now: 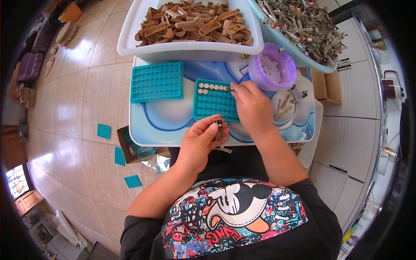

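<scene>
My left hand (205, 138) is closed round a small brown plastic casing (219, 129), held upright in front of the table's near edge. The casing's hollow side faces up, and a small light part shows inside. My right hand (251, 102) reaches over the right side of a teal tray (200, 113) with round pockets. Its thumb and forefinger are pinched at the tray's far right corner; what lies between them is too small to make out. Cream round discs (210, 87) fill part of the tray's far rows.
A second teal tray (157, 82) lies at the left. Behind stand a white tub (190, 51) of brown casings, a blue tub (299, 54) of metal parts and a purple-lined bucket (255, 73) with white pieces. A clear round dish (284, 123) is at right; a cardboard box (130, 154) sits below left.
</scene>
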Available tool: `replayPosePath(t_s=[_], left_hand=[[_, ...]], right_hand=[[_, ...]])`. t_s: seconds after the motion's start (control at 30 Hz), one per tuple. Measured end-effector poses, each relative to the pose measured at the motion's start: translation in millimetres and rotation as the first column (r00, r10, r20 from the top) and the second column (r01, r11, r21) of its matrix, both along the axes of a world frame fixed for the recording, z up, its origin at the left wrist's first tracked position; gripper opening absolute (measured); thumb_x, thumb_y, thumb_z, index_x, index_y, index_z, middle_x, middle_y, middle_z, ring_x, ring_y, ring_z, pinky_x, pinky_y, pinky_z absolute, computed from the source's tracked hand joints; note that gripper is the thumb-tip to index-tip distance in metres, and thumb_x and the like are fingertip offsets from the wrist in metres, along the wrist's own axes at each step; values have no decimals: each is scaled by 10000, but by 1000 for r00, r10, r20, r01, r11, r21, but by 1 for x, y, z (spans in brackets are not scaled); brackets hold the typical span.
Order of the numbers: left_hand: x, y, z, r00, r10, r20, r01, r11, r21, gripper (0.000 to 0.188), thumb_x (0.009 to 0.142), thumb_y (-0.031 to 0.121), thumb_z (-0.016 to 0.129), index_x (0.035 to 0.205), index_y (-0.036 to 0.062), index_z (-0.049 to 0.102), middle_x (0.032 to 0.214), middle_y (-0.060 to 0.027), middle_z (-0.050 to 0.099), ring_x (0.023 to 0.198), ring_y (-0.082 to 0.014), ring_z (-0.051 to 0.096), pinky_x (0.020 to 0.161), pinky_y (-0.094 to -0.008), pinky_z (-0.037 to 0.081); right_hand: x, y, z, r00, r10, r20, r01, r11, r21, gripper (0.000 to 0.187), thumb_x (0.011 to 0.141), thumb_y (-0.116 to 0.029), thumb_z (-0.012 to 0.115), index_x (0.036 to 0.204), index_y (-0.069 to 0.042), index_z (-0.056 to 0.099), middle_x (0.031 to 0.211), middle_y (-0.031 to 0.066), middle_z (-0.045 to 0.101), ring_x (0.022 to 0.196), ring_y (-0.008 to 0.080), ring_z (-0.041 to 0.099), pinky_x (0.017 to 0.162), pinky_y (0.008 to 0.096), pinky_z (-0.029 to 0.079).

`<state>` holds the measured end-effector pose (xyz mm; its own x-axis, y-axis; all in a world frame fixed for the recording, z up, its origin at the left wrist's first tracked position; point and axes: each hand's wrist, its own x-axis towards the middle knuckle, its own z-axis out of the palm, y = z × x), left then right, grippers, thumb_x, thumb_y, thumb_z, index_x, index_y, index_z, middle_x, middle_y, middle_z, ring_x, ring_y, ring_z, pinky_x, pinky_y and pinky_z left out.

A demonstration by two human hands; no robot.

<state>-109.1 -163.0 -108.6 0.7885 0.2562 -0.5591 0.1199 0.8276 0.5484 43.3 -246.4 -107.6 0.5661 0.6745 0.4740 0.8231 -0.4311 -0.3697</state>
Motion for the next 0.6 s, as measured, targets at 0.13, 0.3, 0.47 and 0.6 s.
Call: replayPosePath(t_s=[0.13,0.3,0.47,0.6], left_hand=[[0,1,1,1000,3,-7,-3,1000,-2,327,946,144,512,1225,-25,492,1089,-134,585,980,-227,611,847,-356,539],[1,2,2,1000,1,-13,-2,1000,-27,321,948,142,507,1223,-24,495,1088,-128,592,978,-219,613,850,-352,536],[1,2,2,1000,5,-4,-5,998,-67,296,940,132,530,1200,-10,524,1028,-83,620,924,-163,613,836,-320,529],[1,2,1,1000,4,-11,-5,999,-52,293,942,139,530,1195,-8,527,1018,-77,622,909,-154,613,834,-316,528]], right_hand=[[4,2,-5,1000,2,-19,-2,999,-41,109,759,-52,660,867,-45,652,797,87,585,694,273,590,599,357,481],[-9,-10,8,953,213,-216,-187,973,135,114,712,-24,698,786,-41,613,752,88,572,648,243,572,558,321,460],[-30,-24,13,876,319,-362,-263,945,196,121,697,-19,699,777,-36,610,738,90,563,636,253,561,544,332,451],[-31,-23,11,903,341,-261,-291,933,212,105,699,-21,686,765,-27,605,735,83,562,637,267,562,554,354,461]])
